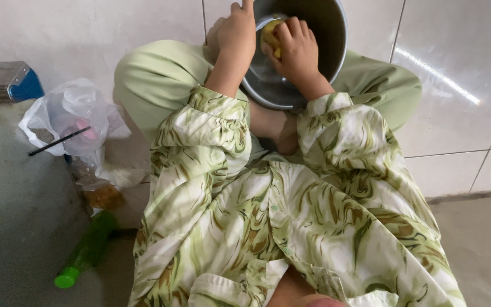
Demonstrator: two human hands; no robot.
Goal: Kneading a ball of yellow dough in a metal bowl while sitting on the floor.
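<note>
Seated cross-legged on pale glossy floor tiles [456,113], in a green-and-cream swirl-patterned shirt [291,227] and light green trousers [154,74]. Round grey metal bowl [336,34] at far centre, tilted toward the lap, resting between the knees. Right hand [298,48] inside the bowl, fingers curled and closed around a yellow scrubbing sponge [270,33], pressed against the bowl's inner wall. Left hand [235,31] at the bowl's left rim, fingers wrapped over the edge, gripping it; fingertips partly cut off by the top of the frame. Bare foot [282,133] just below the bowl, tucked under the sleeves. At left, on a grey concrete surface [18,227]: crumpled clear plastic bag [72,116] with a black straw [58,142] across it, a small clear packet with brownish contents [100,193] nearer, and a green plastic bottle [86,250] lying on its side, cap toward the near left. Blue-edged object [26,85] at far left, kind unclear.
</note>
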